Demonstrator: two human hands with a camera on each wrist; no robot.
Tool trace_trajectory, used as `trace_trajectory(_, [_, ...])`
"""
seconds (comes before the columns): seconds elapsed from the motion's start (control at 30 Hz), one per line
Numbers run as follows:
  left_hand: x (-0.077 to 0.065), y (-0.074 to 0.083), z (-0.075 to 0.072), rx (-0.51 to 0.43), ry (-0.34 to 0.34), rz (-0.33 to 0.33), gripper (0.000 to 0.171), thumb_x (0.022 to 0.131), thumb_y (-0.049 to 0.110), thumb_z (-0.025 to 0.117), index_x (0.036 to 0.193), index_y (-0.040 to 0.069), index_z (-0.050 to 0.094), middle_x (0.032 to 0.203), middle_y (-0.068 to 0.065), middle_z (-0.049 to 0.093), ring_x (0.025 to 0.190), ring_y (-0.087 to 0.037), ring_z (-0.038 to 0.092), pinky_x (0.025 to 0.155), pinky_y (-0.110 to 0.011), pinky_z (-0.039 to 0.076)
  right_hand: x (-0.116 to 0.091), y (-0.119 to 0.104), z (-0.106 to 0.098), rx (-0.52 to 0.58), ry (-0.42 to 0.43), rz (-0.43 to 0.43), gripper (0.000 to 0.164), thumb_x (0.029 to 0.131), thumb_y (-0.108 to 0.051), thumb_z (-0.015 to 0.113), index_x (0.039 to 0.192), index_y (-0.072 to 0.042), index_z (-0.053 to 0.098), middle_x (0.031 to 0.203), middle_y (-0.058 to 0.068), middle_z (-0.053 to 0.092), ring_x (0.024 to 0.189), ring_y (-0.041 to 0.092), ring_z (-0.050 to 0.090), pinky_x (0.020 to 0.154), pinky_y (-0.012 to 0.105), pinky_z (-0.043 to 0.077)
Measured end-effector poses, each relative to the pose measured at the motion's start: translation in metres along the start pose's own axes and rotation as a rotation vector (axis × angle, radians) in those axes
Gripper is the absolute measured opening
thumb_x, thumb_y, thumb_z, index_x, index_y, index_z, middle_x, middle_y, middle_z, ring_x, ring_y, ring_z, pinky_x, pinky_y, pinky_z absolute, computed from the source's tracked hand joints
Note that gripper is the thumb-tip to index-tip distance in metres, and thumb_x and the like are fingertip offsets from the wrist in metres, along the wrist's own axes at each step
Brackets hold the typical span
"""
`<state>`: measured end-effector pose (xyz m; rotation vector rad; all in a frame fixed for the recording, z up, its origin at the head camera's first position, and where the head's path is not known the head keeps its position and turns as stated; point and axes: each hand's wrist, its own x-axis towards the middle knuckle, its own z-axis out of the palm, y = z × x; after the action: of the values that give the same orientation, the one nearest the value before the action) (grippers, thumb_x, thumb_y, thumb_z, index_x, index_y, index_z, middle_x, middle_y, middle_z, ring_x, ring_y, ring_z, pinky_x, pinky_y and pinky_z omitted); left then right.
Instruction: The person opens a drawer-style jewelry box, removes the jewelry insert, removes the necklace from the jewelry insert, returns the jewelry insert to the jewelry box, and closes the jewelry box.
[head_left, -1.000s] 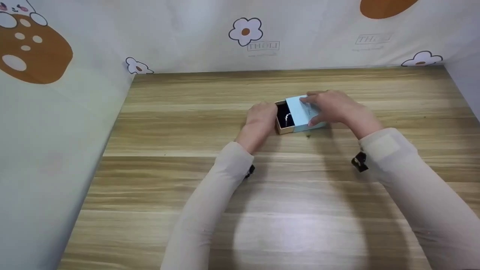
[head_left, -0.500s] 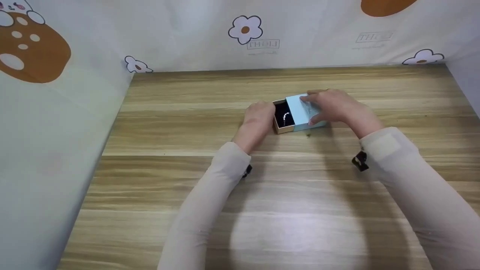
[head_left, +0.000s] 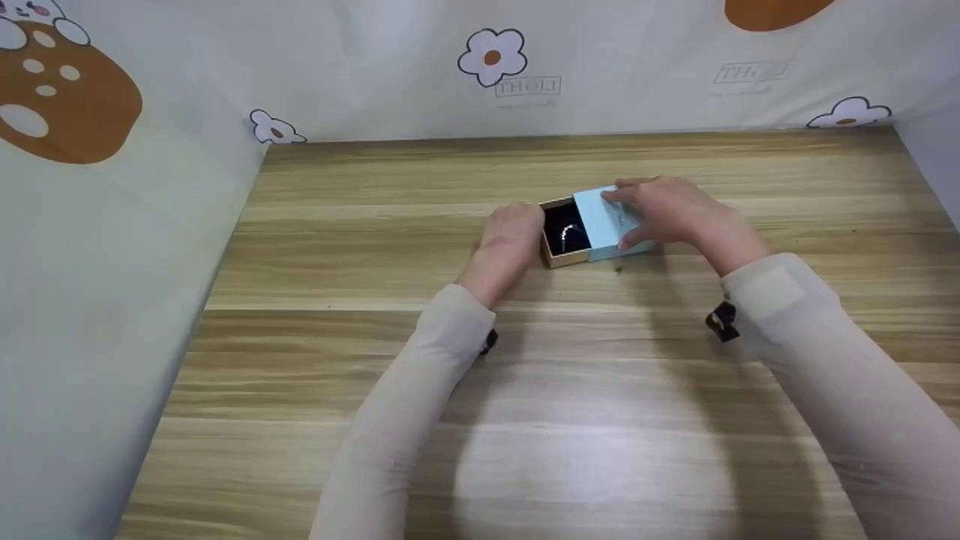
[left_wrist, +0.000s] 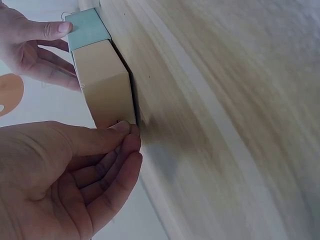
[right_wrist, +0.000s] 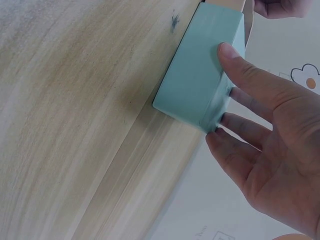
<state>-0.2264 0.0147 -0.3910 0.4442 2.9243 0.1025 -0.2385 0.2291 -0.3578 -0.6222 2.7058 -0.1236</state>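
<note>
A small jewelry box lies on the wooden table, its light blue sleeve [head_left: 595, 220] to the right and its tan drawer [head_left: 568, 259] slid partly out to the left. Inside the drawer, a curved silvery bracelet-like piece [head_left: 567, 232] shows against black lining. My left hand [head_left: 511, 234] pinches the drawer's outer end between thumb and fingers; in the left wrist view the exact bit pinched is mostly hidden by the fingertips. With thumb on the near side and fingers over the top and far side, my right hand [head_left: 679, 214] grips the sleeve [right_wrist: 202, 65].
The wood-grain table [head_left: 337, 360] stretches around the box. A pale sheet [head_left: 375, 75] printed with flowers rises behind it and along the left. A small dark mark [head_left: 619, 269] sits just in front of the box.
My left hand has moved slightly left, drawing the drawer farther out of the sleeve, so more of the black lining and silvery piece shows. My right hand has stayed on the sleeve.
</note>
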Motion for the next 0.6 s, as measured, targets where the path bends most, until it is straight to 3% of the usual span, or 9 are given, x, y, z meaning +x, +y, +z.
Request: trace_trajectory(0.6, [-0.0055, -0.0089, 0.0000, 0.001, 0.001, -0.003, 0.025, 0.095, -0.004, 0.053, 0.109, 0.005, 0.071, 0.113, -0.016, 0.073, 0.102, -0.030, 0.071, 0.086, -0.041, 0.061, -0.0003, -0.0005, 0.0001, 0.010, -0.003, 0.004, 0.077, 0.083, -0.027, 0.081, 0.149, -0.010, 0.045, 0.157, 0.025, 0.034, 0.138, 0.050, 0.041, 0.113, 0.062, 0.037])
